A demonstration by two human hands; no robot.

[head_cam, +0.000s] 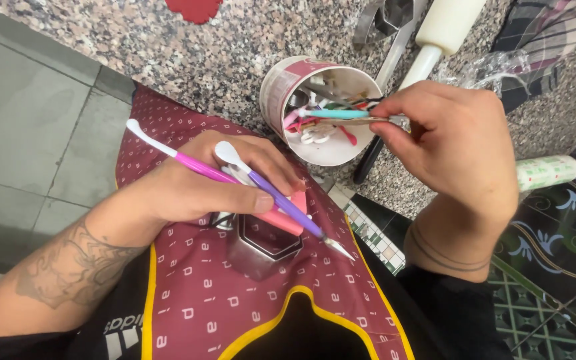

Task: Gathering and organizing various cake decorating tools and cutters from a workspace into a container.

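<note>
the left hand (215, 177) is closed around a bunch of modelling tools: a pink tool (188, 162) with a white tip sticking out away from the cup, a purple tool (281, 200) with a white spoon end and a metal point, and a thick pink handle (278, 220) under the thumb. just beneath that hand a metal hexagon cutter (261, 248) rests on the maroon apron (215, 300). the cup (288, 83) lies tipped on the granite table (188, 57), its mouth facing the person, full of more small tools. the right hand (451, 143) pinches a teal tool (335, 114) at the cup's mouth, fingers narrowed on its end. beyond the cup lie a white rolling pin (438, 33) and metal cutters (388, 17); a red shape (195, 8) sits farther off on the table.
</note>
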